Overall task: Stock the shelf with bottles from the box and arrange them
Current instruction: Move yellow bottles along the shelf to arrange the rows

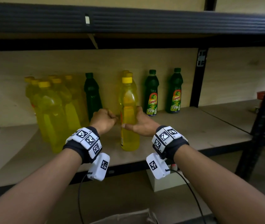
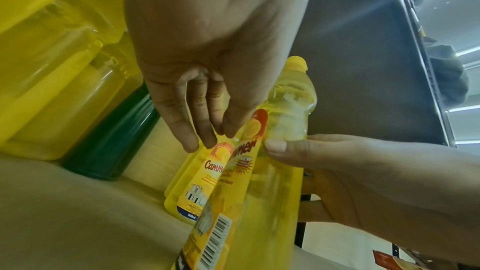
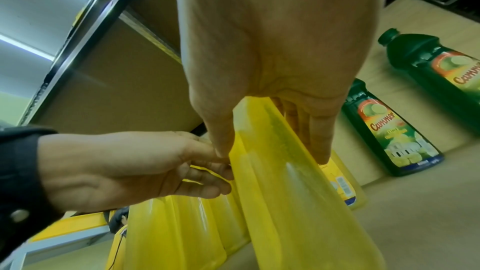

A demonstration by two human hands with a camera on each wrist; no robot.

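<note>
Right hand (image 1: 142, 125) clamps upright yellow bottle (image 1: 129, 113) — cap up; left hand (image 1: 103, 120) loose, fingertips beside.

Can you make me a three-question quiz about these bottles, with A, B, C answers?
1. Where does the lone dark green bottle stand?
A. right of the yellow cluster
B. on the floor
C. in the box

2. How many green bottles stand on the wooden shelf?
A. one
B. three
C. six

3. What is the right hand doing?
A. hanging free
B. gripping the clear yellow plastic bottle
C. holding a cap

Answers: 1 A, it stands beside the cluster; 2 B, one plus two labelled ones at right; 3 B, thumb and fingers wrap it.
</note>
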